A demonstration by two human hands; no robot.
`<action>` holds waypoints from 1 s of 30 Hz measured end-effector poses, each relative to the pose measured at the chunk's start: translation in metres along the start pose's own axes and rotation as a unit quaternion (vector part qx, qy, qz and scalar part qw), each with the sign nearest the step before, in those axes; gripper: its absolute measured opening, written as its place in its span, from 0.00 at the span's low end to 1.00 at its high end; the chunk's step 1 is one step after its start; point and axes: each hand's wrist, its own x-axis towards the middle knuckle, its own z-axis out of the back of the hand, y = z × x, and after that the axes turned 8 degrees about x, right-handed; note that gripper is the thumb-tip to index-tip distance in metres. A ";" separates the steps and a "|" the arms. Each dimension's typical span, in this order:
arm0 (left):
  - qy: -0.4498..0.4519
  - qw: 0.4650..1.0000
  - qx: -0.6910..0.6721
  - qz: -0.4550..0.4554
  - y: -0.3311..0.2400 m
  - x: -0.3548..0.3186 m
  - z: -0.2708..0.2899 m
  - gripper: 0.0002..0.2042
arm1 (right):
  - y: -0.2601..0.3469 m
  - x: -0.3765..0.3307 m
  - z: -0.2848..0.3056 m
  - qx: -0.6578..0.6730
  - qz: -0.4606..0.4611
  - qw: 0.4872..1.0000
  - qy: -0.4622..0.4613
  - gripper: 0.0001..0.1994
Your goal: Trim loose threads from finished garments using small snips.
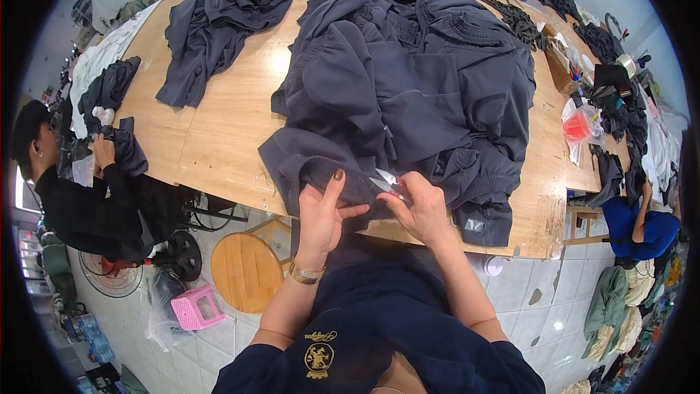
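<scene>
A dark grey garment with a gathered edge hangs over the near edge of the table, in front of me. My left hand grips that edge, thumb on top and one finger stretched to the right. Closed around small thread snips is my right hand, just right of the left one. The metal blades point up and left, against the gathered fabric. Beyond both hands lies a big heap of dark grey garments, with a pale patch on a piece at its lower right.
Another dark garment lies at the table's far left. A person in black works at left, one in blue at right. A round wooden stool, pink plastic stool and fan stand below left.
</scene>
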 end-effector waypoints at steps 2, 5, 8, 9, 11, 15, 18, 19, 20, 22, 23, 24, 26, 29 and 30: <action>0.001 1.000 0.004 -0.001 -0.001 0.000 0.000 0.11 | -0.002 -0.001 -0.001 -0.017 0.030 0.999 -0.006 0.17; -0.003 1.000 0.008 -0.001 -0.002 0.000 -0.002 0.11 | 0.001 0.000 0.001 -0.049 0.046 0.998 0.011 0.17; 0.003 1.000 0.011 0.003 -0.003 0.000 -0.002 0.11 | 0.005 0.003 0.004 -0.066 0.041 0.996 0.042 0.15; 0.003 1.000 0.011 0.003 -0.003 0.000 -0.002 0.11 | 0.006 0.003 0.004 -0.066 0.041 0.996 0.042 0.15; 0.003 1.000 0.019 -0.002 -0.002 0.000 -0.001 0.11 | 0.006 0.004 0.004 -0.090 0.051 0.994 0.047 0.16; 0.000 1.000 0.024 0.000 -0.001 -0.001 -0.003 0.11 | 0.007 0.006 0.005 -0.101 0.058 0.992 0.046 0.16; 0.004 1.000 0.027 -0.001 0.000 -0.001 -0.003 0.11 | 0.007 0.006 0.005 -0.102 0.066 0.992 0.041 0.16; 0.004 1.000 0.030 -0.004 0.000 -0.001 -0.003 0.11 | 0.007 0.007 0.005 -0.106 0.067 0.991 0.043 0.16; 0.004 0.999 0.034 -0.006 0.000 -0.002 -0.003 0.11 | 0.007 0.007 0.005 -0.109 0.068 0.991 0.046 0.16; -0.001 0.999 0.038 -0.006 0.000 -0.002 -0.003 0.10 | 0.008 0.007 0.005 -0.108 0.067 0.991 0.049 0.16; -0.004 0.999 0.042 -0.008 0.000 -0.002 -0.003 0.10 | 0.008 0.007 0.006 -0.107 0.067 0.991 0.050 0.16; -0.005 0.999 0.042 -0.008 0.001 -0.002 -0.003 0.10 | 0.006 0.007 0.004 -0.107 0.067 0.991 0.050 0.16; -0.006 0.999 0.042 -0.008 0.003 -0.001 -0.001 0.11 | 0.000 0.006 0.000 -0.058 0.071 0.996 0.014 0.16; 0.007 1.000 0.005 0.017 0.000 0.000 0.000 0.11 | 0.003 0.002 -0.007 0.126 -0.091 0.986 -0.066 0.15; 0.008 1.000 0.005 0.017 0.000 0.000 0.001 0.11 | 0.001 0.001 -0.008 0.218 -0.170 0.959 -0.061 0.13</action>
